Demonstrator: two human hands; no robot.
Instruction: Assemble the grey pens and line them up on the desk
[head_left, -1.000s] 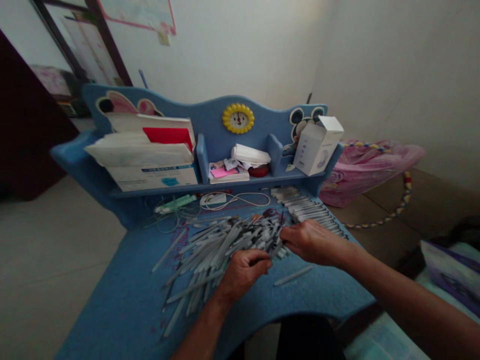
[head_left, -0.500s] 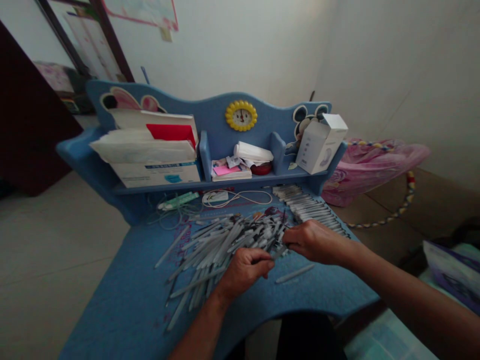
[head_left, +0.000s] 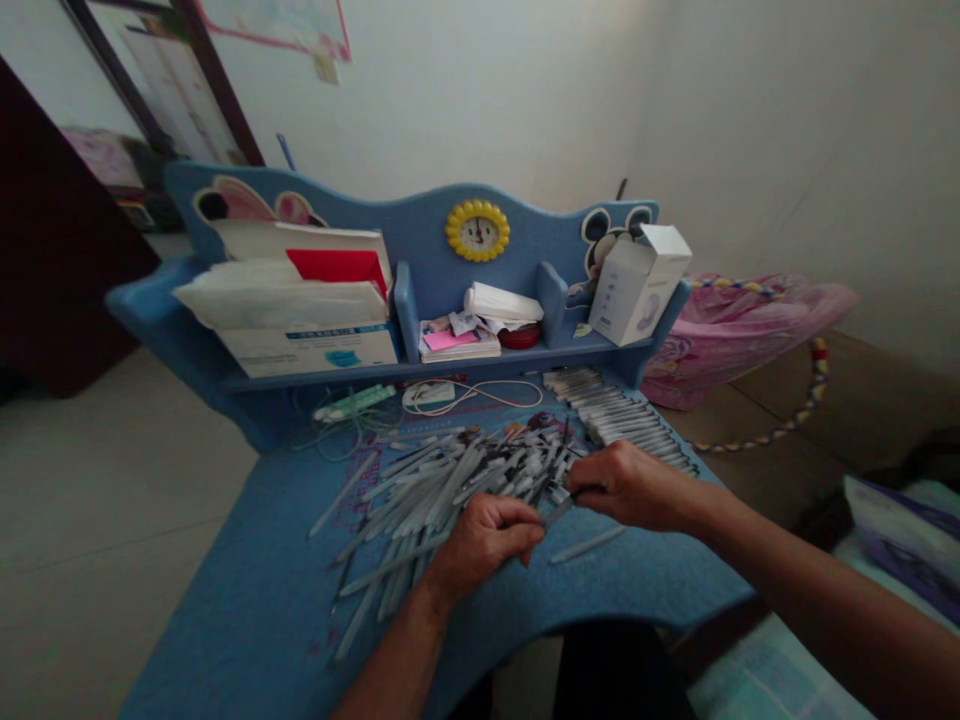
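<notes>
The blue desk (head_left: 247, 600) is being used as the work surface, and its middle is being covered by a loose heap of grey pen barrels (head_left: 439, 485). A tidy row of pens (head_left: 626, 418) is being kept along the right edge, below the shelf end where a white box (head_left: 637, 285) is leaning. Compared with a second ago, the heap and the row are being left as they were; only the hands are being shifted. The right hand (head_left: 630, 487) is being drawn off the right fringe of the heap toward the near edge, and the left hand (head_left: 484, 540) is being kept curled just beside it. Between them a slim dark pen part (head_left: 556, 512), hardly visible before, is now being shown, with one end being pinched by the closed right fingers and the other being gripped inside the closed left fingers. By this, one piece seems to be being fitted together by both hands rather than picked out of the heap. A single grey pen (head_left: 587, 545) is being left lying alone near the front edge.
</notes>
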